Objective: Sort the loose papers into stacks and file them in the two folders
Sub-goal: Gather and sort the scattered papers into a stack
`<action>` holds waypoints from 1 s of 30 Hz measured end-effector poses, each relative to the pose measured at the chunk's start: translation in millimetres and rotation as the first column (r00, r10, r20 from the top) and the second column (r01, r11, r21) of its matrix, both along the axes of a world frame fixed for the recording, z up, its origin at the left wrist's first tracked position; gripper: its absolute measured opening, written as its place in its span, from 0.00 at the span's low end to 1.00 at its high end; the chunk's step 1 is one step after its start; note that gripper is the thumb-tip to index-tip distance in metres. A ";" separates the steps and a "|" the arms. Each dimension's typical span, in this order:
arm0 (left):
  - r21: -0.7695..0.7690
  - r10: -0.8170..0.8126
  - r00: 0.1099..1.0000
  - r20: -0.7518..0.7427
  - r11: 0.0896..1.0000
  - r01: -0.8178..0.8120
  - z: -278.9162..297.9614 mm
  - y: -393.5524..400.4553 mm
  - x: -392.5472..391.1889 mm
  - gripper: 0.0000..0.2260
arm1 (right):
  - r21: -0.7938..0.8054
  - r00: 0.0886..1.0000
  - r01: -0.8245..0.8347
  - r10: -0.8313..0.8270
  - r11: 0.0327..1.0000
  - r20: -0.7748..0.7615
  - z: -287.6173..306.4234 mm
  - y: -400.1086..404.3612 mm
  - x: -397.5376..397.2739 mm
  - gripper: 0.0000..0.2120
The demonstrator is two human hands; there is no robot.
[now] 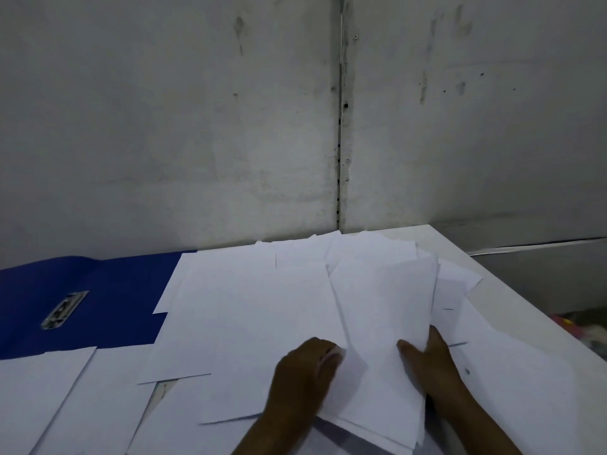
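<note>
You have a blue folder [98, 300] lying open and flat, its metal clip [64, 309] showing on the inner face. To its right and in front of it, loose white sheets [249, 310] lie spread flat and overlapping, some covering the folder's right edge. Farther right of the folder, a gathered stack of white papers [384, 323] stands tilted up off the spread.

Both hands hold a raised bundle of white sheets [384, 326] at its near end: the left hand [300, 372] grips the left edge, the right hand [427, 362] grips the right edge with the thumb on the top sheet. Loose white papers [249, 307] lie overlapping on the white table [512, 300] around the bundle. Left of the bundle, an open blue folder [108, 300] lies flat, its metal clip [64, 310] exposed, papers overlapping its right and near edges.
</note>
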State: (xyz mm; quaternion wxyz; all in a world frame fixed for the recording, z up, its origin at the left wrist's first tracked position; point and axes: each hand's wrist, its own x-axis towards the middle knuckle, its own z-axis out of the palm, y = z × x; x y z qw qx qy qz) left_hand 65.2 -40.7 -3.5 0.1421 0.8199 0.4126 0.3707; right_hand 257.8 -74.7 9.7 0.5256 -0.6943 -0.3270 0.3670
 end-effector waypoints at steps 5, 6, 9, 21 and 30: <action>0.042 -0.161 0.987 -0.003 0.986 0.161 -8.2 -13.5 23.7 0.03 | -0.055 0.996 -0.089 0.088 0.994 -0.022 10.3 6.9 2.9 0.21; 0.030 -0.192 0.981 0.015 0.981 0.192 -8.7 -16.4 26.8 0.02 | -0.068 0.994 -0.103 0.100 0.992 -0.043 12.7 8.7 3.0 0.20; -0.010 -0.245 0.969 0.034 0.969 0.246 -10.5 -23.8 31.8 0.03 | -0.110 0.983 -0.124 0.108 0.986 -0.146 18.3 13.8 1.9 0.25; -0.083 -0.353 0.935 -0.038 0.933 0.349 -5.6 -39.0 30.5 0.23 | -0.133 0.974 -0.225 0.220 0.965 -0.049 10.7 15.0 -0.3 0.21; 0.054 0.117 0.992 -0.053 0.992 -0.114 -3.7 10.8 -48.2 0.10 | -0.103 0.997 -0.035 0.043 0.994 0.071 -2.2 17.3 3.7 0.08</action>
